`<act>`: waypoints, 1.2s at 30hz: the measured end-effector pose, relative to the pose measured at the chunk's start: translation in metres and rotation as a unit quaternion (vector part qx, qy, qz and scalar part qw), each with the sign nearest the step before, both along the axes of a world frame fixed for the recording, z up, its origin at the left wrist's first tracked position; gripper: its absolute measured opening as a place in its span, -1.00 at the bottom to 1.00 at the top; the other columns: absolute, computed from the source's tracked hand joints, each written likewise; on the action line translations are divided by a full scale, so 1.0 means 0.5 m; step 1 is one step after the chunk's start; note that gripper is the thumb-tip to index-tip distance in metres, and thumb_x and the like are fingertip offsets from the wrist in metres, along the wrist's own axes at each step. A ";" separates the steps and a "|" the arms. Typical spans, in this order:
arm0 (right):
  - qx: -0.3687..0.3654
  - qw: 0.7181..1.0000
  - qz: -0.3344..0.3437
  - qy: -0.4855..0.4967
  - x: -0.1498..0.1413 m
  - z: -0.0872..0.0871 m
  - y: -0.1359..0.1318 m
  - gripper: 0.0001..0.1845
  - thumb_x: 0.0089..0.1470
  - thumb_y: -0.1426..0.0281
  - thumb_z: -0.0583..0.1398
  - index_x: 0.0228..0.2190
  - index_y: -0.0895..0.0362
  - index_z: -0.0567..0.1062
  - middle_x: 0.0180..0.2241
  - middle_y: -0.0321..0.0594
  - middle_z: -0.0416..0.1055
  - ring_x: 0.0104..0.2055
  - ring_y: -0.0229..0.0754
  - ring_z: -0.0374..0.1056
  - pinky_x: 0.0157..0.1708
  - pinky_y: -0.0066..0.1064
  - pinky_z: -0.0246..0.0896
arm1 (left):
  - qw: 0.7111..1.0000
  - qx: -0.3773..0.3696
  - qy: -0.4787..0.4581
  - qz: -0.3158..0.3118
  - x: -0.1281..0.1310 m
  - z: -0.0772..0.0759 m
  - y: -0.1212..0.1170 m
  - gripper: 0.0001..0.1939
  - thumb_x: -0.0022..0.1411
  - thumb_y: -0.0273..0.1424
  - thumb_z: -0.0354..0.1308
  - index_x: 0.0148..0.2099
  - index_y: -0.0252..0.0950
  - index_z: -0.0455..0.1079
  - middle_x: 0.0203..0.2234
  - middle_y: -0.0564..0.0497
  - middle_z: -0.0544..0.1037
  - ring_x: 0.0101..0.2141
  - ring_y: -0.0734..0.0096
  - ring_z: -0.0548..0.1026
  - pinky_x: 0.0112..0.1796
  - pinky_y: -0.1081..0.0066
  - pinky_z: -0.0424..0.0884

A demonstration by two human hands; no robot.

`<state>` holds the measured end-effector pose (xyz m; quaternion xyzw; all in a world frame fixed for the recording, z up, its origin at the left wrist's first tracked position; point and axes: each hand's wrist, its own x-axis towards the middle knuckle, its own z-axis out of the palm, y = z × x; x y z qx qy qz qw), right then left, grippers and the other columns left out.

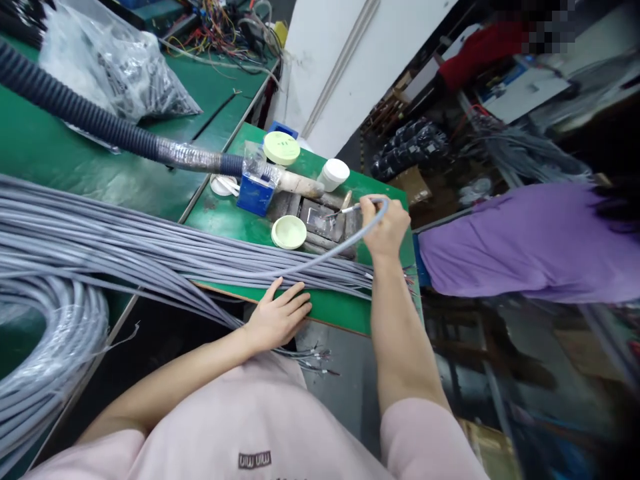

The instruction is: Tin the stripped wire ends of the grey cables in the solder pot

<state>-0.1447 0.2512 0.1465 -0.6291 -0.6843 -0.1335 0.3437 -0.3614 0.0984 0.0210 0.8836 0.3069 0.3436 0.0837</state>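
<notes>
My right hand (384, 230) is closed around a grey cable (334, 255) near its end. The cable bends in a loop over the hand, and its stripped wire tips point left into a small solder pot (325, 222) with a shiny surface. My left hand (281, 313) lies flat with fingers apart at the table's front edge, its fingertips by a long bundle of grey cables (150, 243). That bundle runs from the left across the green table (230, 230), its wire ends near my right forearm. An open pale tub (289, 232) stands just left of the pot.
A ribbed black hose (100, 127) ends above the pot beside a blue box (255, 193). Behind are a yellow-green lid (281, 147) and white jar (334, 173). Coiled cable (55, 347) lies left; a plastic bag (125, 67) sits behind. A person in purple (525, 247) is at right.
</notes>
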 end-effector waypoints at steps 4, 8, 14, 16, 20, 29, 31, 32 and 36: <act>-0.042 0.999 -0.012 -0.020 0.008 -0.016 0.037 -0.69 0.19 0.25 0.07 -0.44 0.11 0.51 -0.43 -0.15 0.50 -0.31 -0.08 0.34 -0.25 -0.29 0.15 | 1.000 0.010 -0.010 0.003 0.001 0.002 0.001 -0.69 0.32 -0.37 0.01 0.06 -0.28 0.41 0.04 -0.11 0.50 0.21 0.18 0.27 0.29 -0.06 -0.23; -0.072 0.996 -0.026 -0.035 0.000 -0.027 0.056 -0.71 0.19 0.28 0.06 -0.45 0.11 0.48 -0.43 -0.14 0.48 -0.27 -0.05 0.32 -0.22 -0.27 0.10 | 1.000 0.008 -0.010 0.005 0.001 0.007 0.001 -0.68 0.32 -0.38 0.02 0.07 -0.28 0.41 0.03 -0.12 0.51 0.20 0.16 0.28 0.28 -0.07 -0.19; -0.112 0.992 -0.041 -0.052 -0.012 -0.031 0.063 -0.74 0.17 0.34 0.07 -0.48 0.11 0.48 -0.43 -0.15 0.49 -0.28 -0.03 0.31 -0.24 -0.26 0.04 | 1.000 0.007 -0.003 0.005 0.002 0.013 0.002 -0.68 0.31 -0.37 0.04 0.07 -0.27 0.41 0.01 -0.12 0.53 0.19 0.14 0.30 0.28 -0.09 -0.19; -0.117 0.991 -0.037 -0.050 -0.014 -0.033 0.063 -0.72 0.18 0.34 0.06 -0.49 0.11 0.47 -0.41 -0.15 0.50 -0.27 -0.03 0.32 -0.24 -0.26 0.04 | 1.000 0.006 0.001 0.005 0.002 0.014 0.002 -0.67 0.31 -0.37 0.04 0.08 -0.27 0.41 0.01 -0.12 0.52 0.20 0.13 0.29 0.28 -0.09 -0.19; -0.129 0.990 -0.035 -0.049 -0.018 -0.039 0.067 -0.72 0.19 0.33 0.06 -0.48 0.11 0.49 -0.41 -0.13 0.50 -0.26 -0.03 0.32 -0.22 -0.25 0.06 | 1.000 0.004 0.009 0.004 0.004 0.009 0.002 -0.67 0.32 -0.36 0.02 0.08 -0.27 0.40 0.03 -0.12 0.51 0.21 0.12 0.28 0.28 -0.10 -0.20; -0.064 0.997 0.049 -0.006 -0.003 0.007 -0.020 -0.75 0.21 0.27 0.10 -0.38 0.06 0.54 -0.35 -0.17 0.55 -0.25 -0.05 0.38 -0.16 -0.17 0.19 | 0.964 -0.221 -0.028 -0.146 -0.036 0.097 -0.004 -0.65 0.29 -0.32 0.08 0.10 -0.24 0.39 0.12 -0.11 0.43 0.23 0.10 0.24 0.26 -0.06 -0.03; -0.014 0.990 0.143 0.007 0.000 0.021 -0.080 -0.83 0.19 0.31 0.14 -0.27 0.04 0.54 -0.25 -0.17 0.56 -0.18 -0.08 0.41 -0.11 -0.18 0.25 | 0.860 -0.369 -0.090 -0.341 -0.067 0.157 -0.009 -0.62 0.28 -0.29 0.11 0.11 -0.28 0.40 0.04 -0.13 0.50 0.08 0.21 0.43 0.13 0.22 0.31; 0.004 0.980 0.198 0.011 0.000 0.025 -0.113 -0.83 0.19 0.36 0.15 -0.21 0.05 0.53 -0.17 -0.15 0.54 -0.12 -0.09 0.41 -0.08 -0.19 0.28 | 0.786 -0.428 -0.111 -0.432 -0.081 0.181 -0.010 -0.63 0.29 -0.31 0.10 0.10 -0.31 0.41 -0.03 -0.13 0.55 0.00 0.25 0.50 0.04 0.32 0.40; 0.058 0.959 0.279 0.002 -0.025 0.006 -0.244 -0.60 0.08 0.54 0.23 -0.04 -0.02 0.48 0.06 -0.14 0.40 0.06 -0.07 0.36 0.00 -0.20 0.35 | 0.652 -0.590 -0.285 -0.381 -0.087 0.207 -0.003 -0.64 0.22 -0.25 0.20 -0.03 -0.39 0.50 -0.26 -0.16 0.63 -0.24 0.30 0.59 -0.17 0.40 0.49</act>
